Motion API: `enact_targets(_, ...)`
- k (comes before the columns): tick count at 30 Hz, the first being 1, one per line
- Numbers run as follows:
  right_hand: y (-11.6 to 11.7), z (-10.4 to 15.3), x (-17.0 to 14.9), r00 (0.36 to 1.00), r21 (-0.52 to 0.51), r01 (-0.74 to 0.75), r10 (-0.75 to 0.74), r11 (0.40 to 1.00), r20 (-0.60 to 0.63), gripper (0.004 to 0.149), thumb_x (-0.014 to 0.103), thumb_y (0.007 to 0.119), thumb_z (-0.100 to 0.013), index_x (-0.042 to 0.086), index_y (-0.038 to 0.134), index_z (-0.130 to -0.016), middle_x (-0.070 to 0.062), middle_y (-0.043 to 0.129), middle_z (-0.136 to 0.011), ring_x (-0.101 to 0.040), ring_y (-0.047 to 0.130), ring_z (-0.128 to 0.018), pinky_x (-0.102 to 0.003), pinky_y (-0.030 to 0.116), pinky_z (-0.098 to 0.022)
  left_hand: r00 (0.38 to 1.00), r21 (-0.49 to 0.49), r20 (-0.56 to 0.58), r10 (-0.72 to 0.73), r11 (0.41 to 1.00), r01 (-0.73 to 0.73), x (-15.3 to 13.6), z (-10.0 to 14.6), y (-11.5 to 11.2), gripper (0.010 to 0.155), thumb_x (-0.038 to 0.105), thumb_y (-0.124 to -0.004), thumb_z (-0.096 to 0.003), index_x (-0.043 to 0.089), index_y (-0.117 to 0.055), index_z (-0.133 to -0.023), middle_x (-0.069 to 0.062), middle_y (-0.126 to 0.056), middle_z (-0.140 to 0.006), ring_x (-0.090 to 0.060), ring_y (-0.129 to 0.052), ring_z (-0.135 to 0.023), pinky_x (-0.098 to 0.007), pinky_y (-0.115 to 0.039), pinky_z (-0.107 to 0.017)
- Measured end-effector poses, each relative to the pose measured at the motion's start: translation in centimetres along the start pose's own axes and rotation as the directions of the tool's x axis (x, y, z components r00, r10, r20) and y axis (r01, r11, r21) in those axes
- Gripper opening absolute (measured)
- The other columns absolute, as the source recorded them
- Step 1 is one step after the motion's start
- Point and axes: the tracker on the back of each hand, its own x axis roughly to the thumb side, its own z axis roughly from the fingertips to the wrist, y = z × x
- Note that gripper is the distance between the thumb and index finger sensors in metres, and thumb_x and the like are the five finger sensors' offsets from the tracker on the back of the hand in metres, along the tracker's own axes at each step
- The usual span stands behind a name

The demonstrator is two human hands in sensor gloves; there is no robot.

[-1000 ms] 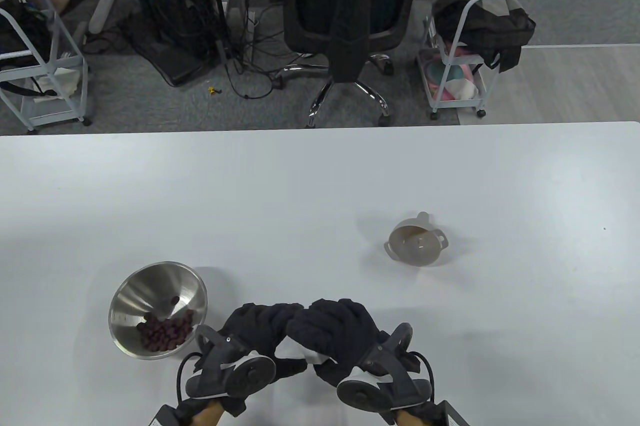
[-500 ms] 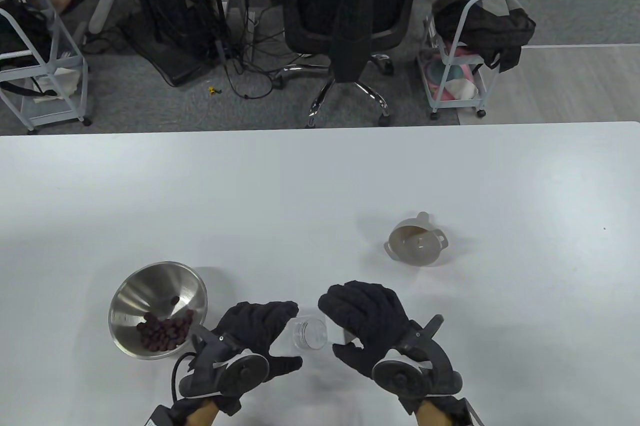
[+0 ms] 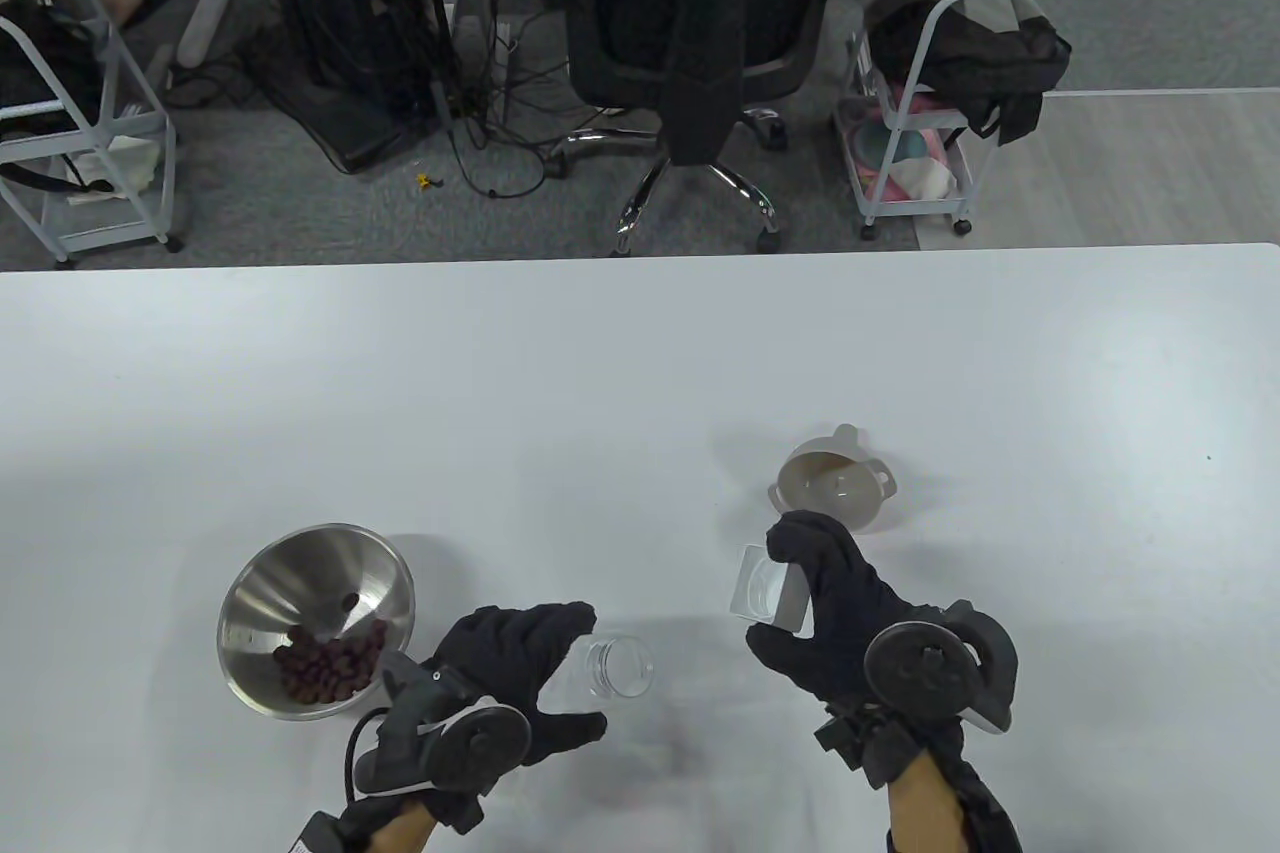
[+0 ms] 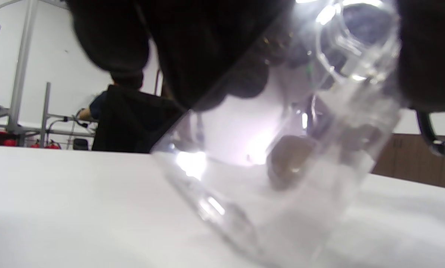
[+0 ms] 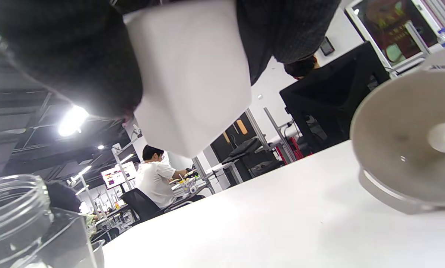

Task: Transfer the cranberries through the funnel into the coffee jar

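1. White counter [image 3: 640, 363] fills the near half of the table view; beyond its far edge stand an office chair [image 3: 700, 23] and wire carts on grey carpet.
2. Left hand [image 3: 505, 683] curls around the open clear coffee jar [image 3: 618, 667], fingers on its left side and thumb toward its near side.
3. Right hand [image 3: 840, 608] pinches the jar's white square lid [image 3: 768, 587], held up off the counter, right of the jar.
4. Grey funnel [image 3: 835, 488] lies on its side just beyond the right hand.
5. Steel bowl [image 3: 315, 618] of cranberries [image 3: 330, 665] sits left of the left hand.
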Motion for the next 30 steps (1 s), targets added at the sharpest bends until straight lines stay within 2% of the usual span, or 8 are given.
enact_targets(5,0.1,0.2,-1.6,0.997,0.019,-0.039,0.04,0.999,-0.063,0.074,0.055,0.099,-0.042,0.03,0.058,-0.098,-0.006,0.061,-0.115,-0.027,0.083,-0.105,-0.055,0.066,-0.078,1.0,-0.002,-0.002,0.006,1.0,-0.006,0.0,0.0,0.1,0.096,0.079,-0.087,-0.0327,0.021,-0.067,-0.106,-0.004,-0.085,-0.094,-0.028,-0.101,-0.071,-0.058,-0.079,-0.058)
enact_targets(6,0.1,0.3,-1.9,0.996,0.012,-0.044,0.045,0.999,-0.078,0.067,0.055,0.099,-0.042,0.032,0.062,-0.094,-0.004,0.062,-0.115,-0.027,0.082,-0.105,-0.056,0.065,-0.078,1.0,-0.001,-0.002,0.006,1.0,-0.006,-0.1,0.0,0.1,0.096,0.079,-0.087,-0.0327,0.02,-0.067,-0.106,-0.004,-0.085,-0.094,-0.028,-0.101,-0.071,-0.058,-0.079,-0.058)
enact_targets(10,0.4,0.4,-3.1,0.987,0.025,-0.088,0.091,0.996,-0.133,0.057,0.055,0.1,-0.041,0.037,0.07,-0.086,0.003,0.065,-0.115,-0.026,0.077,-0.108,-0.058,0.06,-0.079,1.0,-0.001,-0.003,0.008,1.0,-0.008,-0.1,0.0,0.1,0.096,0.079,-0.087,-0.0327,0.02,-0.067,-0.106,-0.004,-0.085,-0.094,-0.028,-0.101,-0.071,-0.058,-0.079,-0.058)
enact_targets(14,0.9,0.4,-4.1,0.973,0.072,-0.139,0.15,0.988,-0.176,0.052,0.051,0.102,-0.041,0.041,0.072,-0.082,0.006,0.065,-0.116,-0.025,0.075,-0.108,-0.058,0.059,-0.079,1.0,0.0,-0.004,0.011,1.0,-0.011,-0.1,0.0,0.1,0.096,0.079,-0.087,-0.0328,0.02,-0.067,-0.106,-0.004,-0.085,-0.094,-0.028,-0.101,-0.071,-0.058,-0.079,-0.058)
enact_targets(21,2.7,-0.1,-4.9,0.953,0.278,-0.183,0.239,0.943,-0.185,0.052,0.044,0.101,-0.043,0.038,0.071,-0.085,-0.005,0.062,-0.118,-0.032,0.08,-0.107,-0.054,0.064,-0.078,1.0,-0.004,-0.007,0.015,1.0,-0.015,-0.2,0.0,0.1,0.096,0.079,-0.087,-0.0329,0.021,-0.067,-0.106,-0.003,-0.085,-0.095,-0.028,-0.101,-0.071,-0.058,-0.079,-0.058)
enact_targets(25,3.7,-0.3,-5.5,0.948,0.341,-0.172,0.249,0.924,-0.197,0.06,0.04,0.101,-0.045,0.033,0.065,-0.093,-0.007,0.056,-0.119,-0.035,0.08,-0.108,-0.053,0.066,-0.077,1.0,-0.005,-0.006,0.016,1.0,-0.016,-0.2,0.0,0.1,0.096,0.079,-0.087,-0.033,0.02,-0.067,-0.106,-0.004,-0.085,-0.095,-0.027,-0.101,-0.071,-0.058,-0.079,-0.058)
enact_targets(30,4.4,-0.3,-6.0,0.94,0.386,-0.175,0.271,0.906,-0.207,0.062,0.04,0.101,-0.045,0.032,0.064,-0.095,-0.008,0.056,-0.119,-0.035,0.081,-0.108,-0.052,0.067,-0.077,1.0,-0.003,-0.006,0.017,1.0,-0.017,-0.2,0.0,0.2,0.096,0.079,-0.086,-0.0328,0.02,-0.066,-0.106,-0.004,-0.085,-0.095,-0.027,-0.101,-0.071,-0.058,-0.079,-0.058)
